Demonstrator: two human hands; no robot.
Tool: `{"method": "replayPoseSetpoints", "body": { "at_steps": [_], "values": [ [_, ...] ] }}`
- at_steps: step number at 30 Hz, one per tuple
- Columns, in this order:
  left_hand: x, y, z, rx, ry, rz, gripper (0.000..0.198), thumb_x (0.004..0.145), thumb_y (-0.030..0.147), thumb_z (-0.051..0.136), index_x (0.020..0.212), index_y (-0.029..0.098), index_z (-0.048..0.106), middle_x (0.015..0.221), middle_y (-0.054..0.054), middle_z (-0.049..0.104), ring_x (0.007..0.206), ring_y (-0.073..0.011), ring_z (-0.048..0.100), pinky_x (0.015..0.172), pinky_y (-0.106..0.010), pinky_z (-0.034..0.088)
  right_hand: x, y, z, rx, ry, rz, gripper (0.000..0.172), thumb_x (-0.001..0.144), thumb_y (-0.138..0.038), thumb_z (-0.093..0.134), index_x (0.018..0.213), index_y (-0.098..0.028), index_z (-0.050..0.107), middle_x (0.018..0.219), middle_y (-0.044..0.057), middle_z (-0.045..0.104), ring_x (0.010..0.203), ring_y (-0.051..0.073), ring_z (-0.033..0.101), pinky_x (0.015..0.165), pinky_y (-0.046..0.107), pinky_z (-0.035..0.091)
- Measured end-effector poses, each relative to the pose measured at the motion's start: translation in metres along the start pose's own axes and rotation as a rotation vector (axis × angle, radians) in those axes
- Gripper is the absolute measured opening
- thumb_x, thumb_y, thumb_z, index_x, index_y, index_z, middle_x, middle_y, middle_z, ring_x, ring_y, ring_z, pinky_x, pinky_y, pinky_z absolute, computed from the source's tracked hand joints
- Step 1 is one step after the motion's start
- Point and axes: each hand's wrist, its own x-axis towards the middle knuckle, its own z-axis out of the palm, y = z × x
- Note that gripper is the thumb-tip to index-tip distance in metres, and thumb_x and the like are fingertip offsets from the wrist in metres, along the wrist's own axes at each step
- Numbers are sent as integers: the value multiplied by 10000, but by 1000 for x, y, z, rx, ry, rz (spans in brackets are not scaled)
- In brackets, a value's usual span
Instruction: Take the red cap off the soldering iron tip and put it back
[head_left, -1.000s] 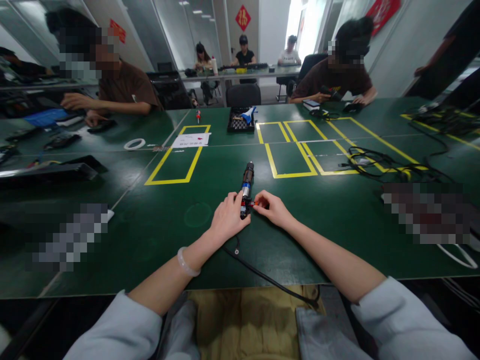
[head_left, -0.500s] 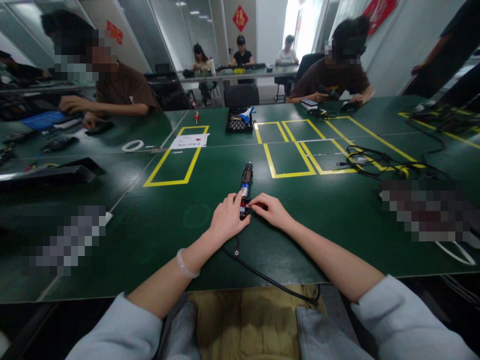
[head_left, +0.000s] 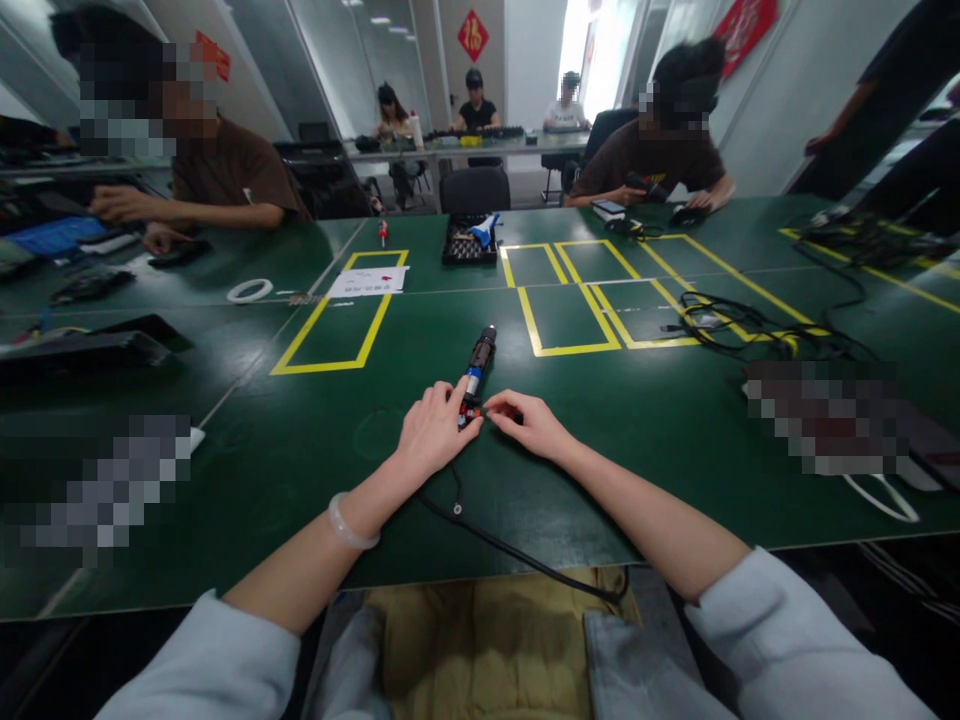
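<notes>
An electric screwdriver (head_left: 479, 362) lies slanted on the green table, its black nose pointing away from me. Its housing is open towards my end, so a silver and blue motor body and small red and orange parts show. My left hand (head_left: 435, 430) rests over the near end and holds it between thumb and fingers, hiding much of that part. Just to the right, my right hand (head_left: 534, 425) is curved with its thumb and forefinger slightly apart, close to the orange part. I see nothing between those fingertips. A black cord (head_left: 517, 548) with a small ring terminal runs near my left hand.
Yellow tape rectangles (head_left: 574, 350) mark the table ahead. Beyond are a black tray (head_left: 454, 245), a white tape roll (head_left: 250, 291) and a paper sheet (head_left: 369, 281). Coiled black cables (head_left: 720, 320) lie to the right. Co-workers sit across the table on both sides.
My right hand has drawn slightly back from the screwdriver's exposed parts, and its fingers have loosened. The screwdriver leans more to the right at its nose. The view has shifted a little.
</notes>
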Motion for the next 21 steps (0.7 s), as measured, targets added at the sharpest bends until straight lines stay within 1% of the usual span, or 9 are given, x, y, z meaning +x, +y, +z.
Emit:
{"method": "replayPoseSetpoints", "body": {
  "at_steps": [4, 8, 11, 16, 21],
  "values": [
    [1, -20, -2, 36, 6, -22, 635, 888, 532, 427, 1436, 218, 356, 1137, -130, 513, 980, -271, 516, 781, -357, 441, 0, 4, -2, -13, 17, 18, 188, 889, -268, 541, 1029, -179, 632, 870, 25, 661, 695, 122, 558, 681, 248, 458],
    [4, -53, -2, 52, -19, -110, 644, 891, 547, 395, 1443, 217, 355, 1174, -146, 508, 996, -287, 524, 800, -374, 446, -1, 7, -4, -18, 19, 45, 192, 893, -265, 533, 1034, -181, 631, 860, 20, 661, 699, 124, 561, 688, 252, 453],
    [6, -87, 0, 66, -48, -189, 663, 894, 570, 356, 1448, 207, 347, 1216, -162, 493, 1041, -307, 517, 828, -390, 449, -1, 7, -4, -13, 8, 51, 188, 886, -251, 535, 1026, -176, 635, 852, 20, 665, 693, 122, 562, 686, 251, 447],
    [12, -151, 3, 78, -100, -337, 681, 890, 578, 335, 1449, 189, 335, 1258, -184, 473, 1119, -342, 493, 892, -432, 434, 0, 4, -3, -9, -11, 71, 171, 872, -225, 539, 989, -161, 646, 818, 21, 668, 663, 119, 547, 655, 243, 427],
    [20, -209, 5, 64, -156, -446, 697, 879, 611, 365, 1424, 175, 359, 1284, -204, 457, 1124, -356, 491, 879, -432, 431, 0, 3, -3, -25, -17, 73, 164, 869, -218, 541, 969, -158, 656, 813, 19, 666, 658, 116, 541, 648, 238, 417]
  ]
}}
